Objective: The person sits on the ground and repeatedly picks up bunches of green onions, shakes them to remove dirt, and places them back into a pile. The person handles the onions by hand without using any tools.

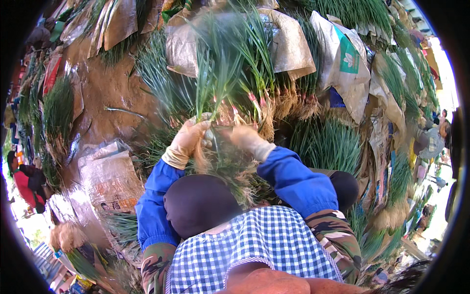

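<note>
In a pale rubber glove, my left hand is closed round a few green onions; their leaves point away from me and their pale roots hang below the fist. My right hand, gloved too and blurred by motion, is just right of it; whether it holds anything cannot be told. Beyond both hands lies a row of green onions with reddish-white stems and stringy roots. Under the hands are loose leaves and root trimmings, partly hidden by my arms and knee.
Woven plastic sacks lie over the onions ahead; another sack is on the muddy floor at left. More onion bunches stand right of me. Other people are at the far left and far right.
</note>
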Demonstrator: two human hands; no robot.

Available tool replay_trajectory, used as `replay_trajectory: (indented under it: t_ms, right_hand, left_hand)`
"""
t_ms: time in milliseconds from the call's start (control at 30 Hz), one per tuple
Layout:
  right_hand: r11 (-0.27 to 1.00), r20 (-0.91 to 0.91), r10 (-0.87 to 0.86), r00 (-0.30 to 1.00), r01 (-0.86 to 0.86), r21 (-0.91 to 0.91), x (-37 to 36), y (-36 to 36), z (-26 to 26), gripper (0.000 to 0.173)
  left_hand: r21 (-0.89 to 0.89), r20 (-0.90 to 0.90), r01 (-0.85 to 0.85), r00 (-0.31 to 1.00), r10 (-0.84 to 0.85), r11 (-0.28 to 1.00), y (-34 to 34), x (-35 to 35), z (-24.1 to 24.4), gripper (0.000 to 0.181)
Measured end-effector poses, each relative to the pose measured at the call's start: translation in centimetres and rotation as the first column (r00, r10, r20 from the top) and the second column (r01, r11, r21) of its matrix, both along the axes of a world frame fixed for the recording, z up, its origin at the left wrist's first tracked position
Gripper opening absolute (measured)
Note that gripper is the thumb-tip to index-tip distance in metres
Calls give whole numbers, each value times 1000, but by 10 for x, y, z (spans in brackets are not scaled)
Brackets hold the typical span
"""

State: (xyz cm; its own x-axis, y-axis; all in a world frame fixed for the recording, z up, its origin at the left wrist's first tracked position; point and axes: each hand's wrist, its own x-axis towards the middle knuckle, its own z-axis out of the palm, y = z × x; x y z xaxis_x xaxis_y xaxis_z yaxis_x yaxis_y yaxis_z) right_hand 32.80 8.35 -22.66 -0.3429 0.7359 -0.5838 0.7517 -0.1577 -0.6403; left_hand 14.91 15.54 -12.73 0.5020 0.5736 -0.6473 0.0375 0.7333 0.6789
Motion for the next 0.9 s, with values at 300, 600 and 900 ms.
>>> replay_trajectory:
  t_ms: [300, 600, 900]
  right_hand:
    - [865, 344, -455, 822, 316, 388, 21, 20, 35, 45]
    - [852, -96, -266, 959, 281, 441, -35, -9, 55, 35]
    - [735, 1, -376, 927, 297, 609, 11, 42, 51, 27]
  left_hand:
    - [31, 295, -97, 952, 84, 995, 0, 3, 2, 31]
    - [175, -209, 48, 978, -10, 983, -8, 0, -32, 23]
    - [69, 40, 21, 999, -24, 997, -10, 3, -13, 24]
